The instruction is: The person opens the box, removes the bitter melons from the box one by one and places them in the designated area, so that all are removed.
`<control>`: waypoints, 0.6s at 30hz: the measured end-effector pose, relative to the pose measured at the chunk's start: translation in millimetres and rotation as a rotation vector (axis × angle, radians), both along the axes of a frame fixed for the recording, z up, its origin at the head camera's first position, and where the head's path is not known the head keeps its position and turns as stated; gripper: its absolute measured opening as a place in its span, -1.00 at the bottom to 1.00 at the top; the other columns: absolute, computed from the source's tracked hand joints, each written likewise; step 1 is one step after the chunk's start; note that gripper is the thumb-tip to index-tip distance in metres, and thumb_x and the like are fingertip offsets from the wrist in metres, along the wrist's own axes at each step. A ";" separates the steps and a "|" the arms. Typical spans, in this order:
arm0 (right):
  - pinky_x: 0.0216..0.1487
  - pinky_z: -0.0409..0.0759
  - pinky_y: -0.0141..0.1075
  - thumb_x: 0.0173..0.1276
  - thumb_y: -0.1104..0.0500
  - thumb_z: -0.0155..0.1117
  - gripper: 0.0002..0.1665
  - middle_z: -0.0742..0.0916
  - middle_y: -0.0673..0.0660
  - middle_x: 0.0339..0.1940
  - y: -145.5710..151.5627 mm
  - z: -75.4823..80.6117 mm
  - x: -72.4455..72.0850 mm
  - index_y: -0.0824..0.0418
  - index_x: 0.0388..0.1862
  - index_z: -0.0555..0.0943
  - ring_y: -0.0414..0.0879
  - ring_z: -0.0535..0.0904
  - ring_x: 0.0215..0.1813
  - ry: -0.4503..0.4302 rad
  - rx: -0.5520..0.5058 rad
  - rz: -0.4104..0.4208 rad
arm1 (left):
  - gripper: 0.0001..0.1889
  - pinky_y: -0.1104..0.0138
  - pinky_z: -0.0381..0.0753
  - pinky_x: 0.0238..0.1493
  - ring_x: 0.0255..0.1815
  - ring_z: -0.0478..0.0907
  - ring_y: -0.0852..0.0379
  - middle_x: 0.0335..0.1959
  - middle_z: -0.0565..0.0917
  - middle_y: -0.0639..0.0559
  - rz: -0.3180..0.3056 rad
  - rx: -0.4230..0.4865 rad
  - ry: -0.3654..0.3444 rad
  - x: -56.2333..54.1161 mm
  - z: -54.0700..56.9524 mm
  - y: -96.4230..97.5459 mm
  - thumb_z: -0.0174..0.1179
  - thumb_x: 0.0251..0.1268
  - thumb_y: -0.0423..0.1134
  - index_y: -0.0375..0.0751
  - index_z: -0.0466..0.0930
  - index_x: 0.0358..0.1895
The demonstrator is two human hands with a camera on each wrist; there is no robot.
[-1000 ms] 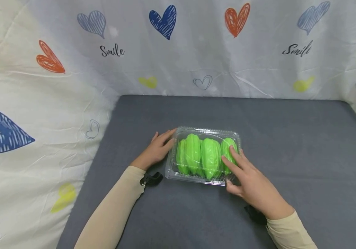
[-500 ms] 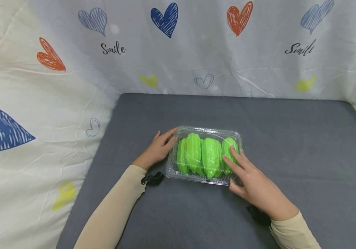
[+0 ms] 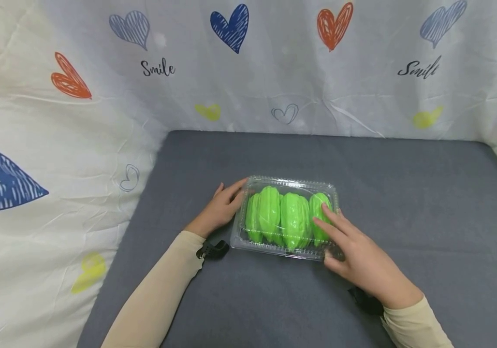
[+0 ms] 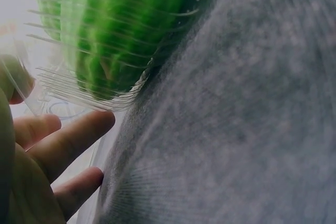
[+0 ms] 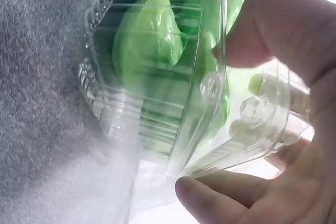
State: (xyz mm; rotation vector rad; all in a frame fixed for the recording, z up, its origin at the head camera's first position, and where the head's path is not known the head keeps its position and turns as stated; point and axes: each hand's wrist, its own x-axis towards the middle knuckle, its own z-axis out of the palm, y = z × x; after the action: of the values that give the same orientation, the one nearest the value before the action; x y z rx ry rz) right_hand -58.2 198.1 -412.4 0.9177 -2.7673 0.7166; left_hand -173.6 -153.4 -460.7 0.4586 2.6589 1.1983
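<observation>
So the clear box (image 3: 239, 238) sat on the grey table (image 3: 405, 208) right between the two hands, long side running left to right, its right end a touch closer to the person. Neither hand was really nearer, since both were at it already. Left hand (image 3: 218, 210): fingers mostly straight and a bit spread, tips against the left end. Right hand (image 3: 359, 256): fingers spread over the right end, thumb by the front corner. Couldn't tell if it was truly pinching the rim. The wrist view showed the lid (image 5: 236, 153) and base (image 5: 181, 153) rims a little apart there, so I'd guess that corner mattered most.

Count: one box, two hands, four green fruits (image 3: 294, 220) I could pick out inside, maybe more hidden underneath.
</observation>
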 end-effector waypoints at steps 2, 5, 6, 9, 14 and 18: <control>-0.01 0.70 -0.03 0.18 0.36 0.43 -0.08 0.32 0.23 0.69 1.0 0.0 -0.2 0.16 0.58 0.45 0.48 0.34 0.53 -0.005 -0.004 -0.010 | -0.43 0.04 -0.47 0.72 0.58 0.36 -0.12 0.48 0.52 -0.14 0.003 0.004 -0.005 0.2 -0.3 0.0 -0.13 0.77 -0.01 -0.02 0.18 0.70; 0.14 0.67 0.16 0.17 0.32 0.44 -0.10 0.34 0.21 0.68 1.7 0.8 -1.1 0.14 0.56 0.47 0.46 0.41 0.49 0.000 -0.011 -0.015 | -0.43 0.04 -0.47 0.72 0.58 0.36 -0.12 0.47 0.54 -0.14 0.006 0.011 -0.007 0.0 -1.1 -0.1 -0.12 0.77 -0.01 -0.04 0.18 0.69; 0.04 0.70 0.05 0.17 0.31 0.44 -0.10 0.34 0.21 0.68 2.0 1.4 -1.4 0.13 0.55 0.47 0.33 0.60 0.35 0.000 -0.015 -0.017 | -0.43 0.05 -0.47 0.72 0.58 0.35 -0.12 0.46 0.55 -0.14 0.007 0.014 -0.009 0.0 -1.2 -0.1 -0.12 0.77 -0.02 -0.05 0.18 0.69; -0.31 0.63 -0.29 0.16 0.31 0.47 -0.12 0.35 0.23 0.67 2.9 3.5 -2.5 0.13 0.52 0.49 -0.23 0.68 -0.37 0.005 -0.034 -0.017 | -0.43 0.05 -0.47 0.72 0.58 0.36 -0.12 0.45 0.55 -0.14 0.006 0.018 -0.007 0.0 -1.6 -0.5 -0.12 0.77 -0.03 -0.09 0.19 0.68; -0.61 0.32 -0.50 0.14 0.31 0.53 -0.11 0.34 0.28 0.65 5.5 9.4 -4.8 0.17 0.50 0.49 -0.52 0.05 -0.66 0.014 -0.079 -0.008 | -0.43 0.07 -0.47 0.72 0.57 0.37 -0.12 0.47 0.54 -0.15 0.003 0.023 -0.010 0.2 -2.3 -0.9 -0.12 0.77 -0.05 -0.10 0.18 0.69; -0.54 0.38 -0.43 0.09 0.29 0.58 -0.06 0.37 0.28 0.62 8.2 14.3 -8.6 0.17 0.51 0.47 -0.42 0.34 -0.57 0.053 -0.094 -0.001 | -0.43 0.08 -0.48 0.72 0.58 0.35 -0.12 0.49 0.51 -0.16 0.001 0.030 -0.014 0.1 -3.0 -1.9 -0.13 0.78 -0.03 -0.09 0.17 0.69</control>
State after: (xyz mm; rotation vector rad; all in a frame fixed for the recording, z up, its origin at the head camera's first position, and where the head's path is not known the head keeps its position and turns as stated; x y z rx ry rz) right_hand -66.8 206.2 -398.1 0.9038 -2.6629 0.8026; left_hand -173.6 -155.3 -463.7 0.4522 2.6326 1.2387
